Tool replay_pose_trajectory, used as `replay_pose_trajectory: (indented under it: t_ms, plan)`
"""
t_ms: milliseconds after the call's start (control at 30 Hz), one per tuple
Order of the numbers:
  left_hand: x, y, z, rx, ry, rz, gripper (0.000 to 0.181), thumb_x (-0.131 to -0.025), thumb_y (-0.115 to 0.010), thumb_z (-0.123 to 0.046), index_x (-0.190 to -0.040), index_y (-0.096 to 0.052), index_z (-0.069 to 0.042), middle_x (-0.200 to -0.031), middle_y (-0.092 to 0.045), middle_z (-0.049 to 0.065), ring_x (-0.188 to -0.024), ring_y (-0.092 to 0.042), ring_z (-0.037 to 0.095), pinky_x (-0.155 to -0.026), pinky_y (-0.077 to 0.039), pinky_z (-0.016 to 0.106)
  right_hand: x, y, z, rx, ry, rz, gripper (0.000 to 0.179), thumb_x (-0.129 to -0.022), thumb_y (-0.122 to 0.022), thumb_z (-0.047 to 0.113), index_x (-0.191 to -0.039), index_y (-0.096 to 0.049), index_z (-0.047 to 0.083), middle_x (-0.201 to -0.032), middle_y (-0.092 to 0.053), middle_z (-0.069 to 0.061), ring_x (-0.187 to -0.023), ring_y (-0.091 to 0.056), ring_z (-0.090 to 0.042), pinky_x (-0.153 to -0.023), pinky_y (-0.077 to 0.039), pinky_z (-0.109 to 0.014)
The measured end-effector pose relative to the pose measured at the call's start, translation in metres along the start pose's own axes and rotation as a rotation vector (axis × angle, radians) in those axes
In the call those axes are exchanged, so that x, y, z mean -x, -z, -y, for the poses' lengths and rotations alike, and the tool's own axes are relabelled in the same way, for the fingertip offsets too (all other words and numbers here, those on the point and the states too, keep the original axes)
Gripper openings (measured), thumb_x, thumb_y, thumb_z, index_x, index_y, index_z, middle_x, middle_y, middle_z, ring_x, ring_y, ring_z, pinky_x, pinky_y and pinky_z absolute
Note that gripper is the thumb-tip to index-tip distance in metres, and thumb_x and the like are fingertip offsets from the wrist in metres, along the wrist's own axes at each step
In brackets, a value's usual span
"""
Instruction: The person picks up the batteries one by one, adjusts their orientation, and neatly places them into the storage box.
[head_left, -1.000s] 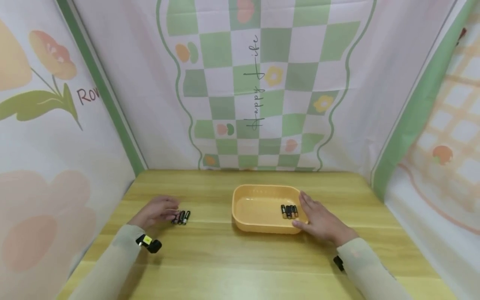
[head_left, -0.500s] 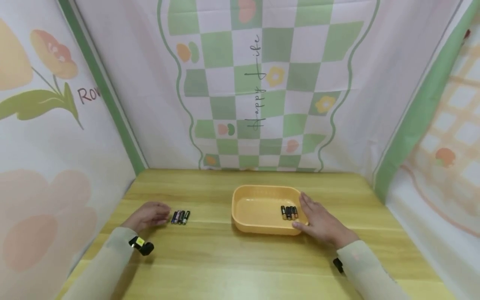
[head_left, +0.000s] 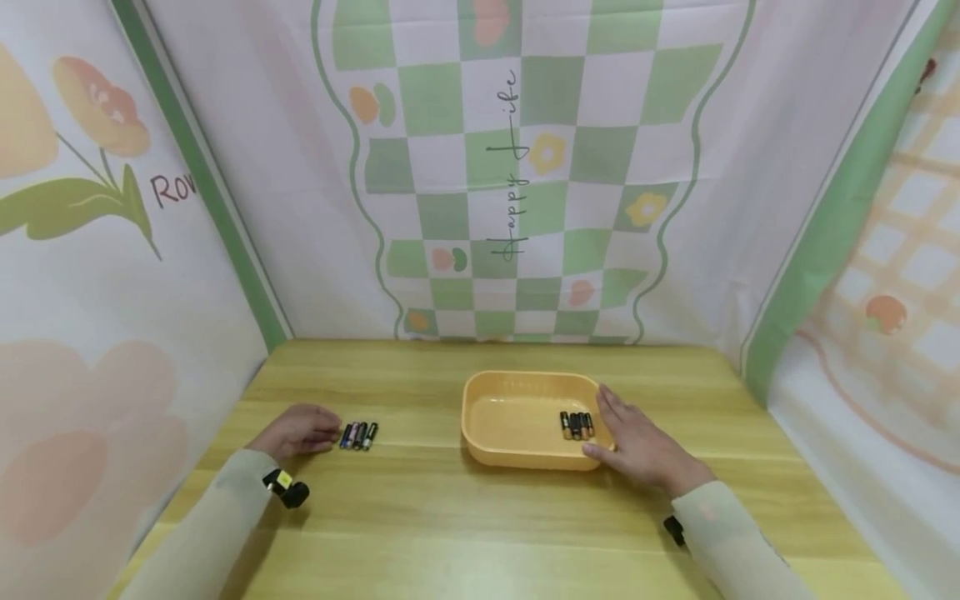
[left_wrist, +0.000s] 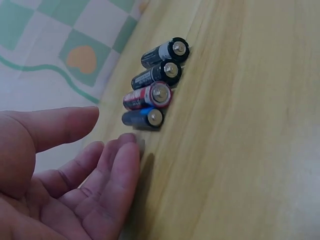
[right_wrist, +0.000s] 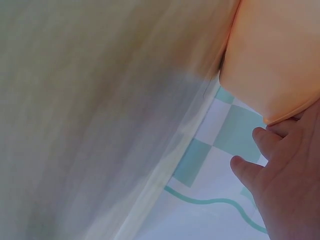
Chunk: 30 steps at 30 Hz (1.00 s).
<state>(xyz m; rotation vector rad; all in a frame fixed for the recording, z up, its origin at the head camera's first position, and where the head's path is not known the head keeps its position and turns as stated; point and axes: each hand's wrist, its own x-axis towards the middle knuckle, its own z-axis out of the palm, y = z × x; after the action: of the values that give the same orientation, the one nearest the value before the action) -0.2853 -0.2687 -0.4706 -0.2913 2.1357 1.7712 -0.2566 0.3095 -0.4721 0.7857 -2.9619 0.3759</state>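
Note:
A row of several AA-size batteries (head_left: 359, 435) lies side by side on the wooden table at the left. Close up in the left wrist view, the nearest battery (left_wrist: 136, 118) is dark with a blue band; a red battery (left_wrist: 139, 98) lies beside it, then black ones. My left hand (head_left: 302, 432) is just left of the row, fingers loosely bent, nothing between thumb and fingers. My right hand (head_left: 648, 446) rests against the right end of an orange-yellow plastic basket (head_left: 487, 454), fingers straight along the rim and thumb at its front corner. Inside lie several black-and-copper batteries (head_left: 577, 426).
The table (head_left: 420, 533) ends at the back against a hanging cloth (head_left: 442, 158) with green checks. Printed cloth also hangs at both sides. A small black camera (head_left: 291, 492) is strapped on the left wrist.
My left hand has drawn back leftward from over the battery row, which now shows fully. The right hand stays on the basket, and the batteries in it have not moved.

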Motion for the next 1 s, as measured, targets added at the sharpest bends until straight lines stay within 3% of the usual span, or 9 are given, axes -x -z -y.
replay_pose_trajectory:
  t_ms: [233, 500, 800, 1000]
  plan:
    - [-0.001, -0.006, -0.008, -0.063, 0.032, -0.034, 0.028, -0.093, -0.063, -0.006, -0.115, -0.054, 0.007, -0.093, -0.067, 0.013, -0.079, -0.066, 0.019, -0.075, -0.059, 0.033, 0.0, -0.001, 0.0, -0.013, -0.002, -0.002, 0.095, -0.095, -0.044, 0.063, -0.154, -0.006, 0.0, -0.161, 0.005, -0.01, -0.145, -0.009, -0.035, -0.116, -0.016, -0.053]
    - [-0.005, -0.012, -0.009, -0.091, 0.027, -0.017, 0.032, -0.09, -0.065, 0.0, -0.117, -0.052, 0.011, -0.091, -0.067, 0.012, -0.078, -0.066, 0.02, -0.072, -0.059, 0.033, 0.001, -0.001, -0.004, 0.005, 0.005, -0.001, 0.094, -0.096, -0.043, 0.063, -0.154, -0.005, -0.001, -0.161, 0.006, -0.01, -0.145, -0.01, -0.035, -0.116, -0.016, -0.052]
    - [0.001, -0.019, -0.018, -0.316, -0.044, -0.058, 0.03, -0.077, -0.074, 0.002, -0.102, -0.061, 0.011, -0.083, -0.066, 0.012, -0.072, -0.063, 0.019, -0.063, -0.059, 0.031, 0.0, 0.006, -0.001, 0.022, 0.009, -0.002, 0.094, -0.096, -0.042, 0.063, -0.153, -0.006, -0.002, -0.161, 0.005, -0.011, -0.145, -0.01, -0.035, -0.116, -0.015, -0.053]
    - [0.005, -0.022, -0.018, -0.322, -0.032, -0.061, 0.03, -0.078, -0.074, 0.002, -0.102, -0.059, 0.012, -0.085, -0.066, 0.014, -0.073, -0.064, 0.021, -0.064, -0.058, 0.033, 0.002, 0.007, 0.002, 0.018, 0.012, 0.0, 0.094, -0.096, -0.042, 0.064, -0.153, -0.008, -0.003, -0.16, 0.002, -0.013, -0.145, -0.01, -0.034, -0.117, -0.015, -0.051]
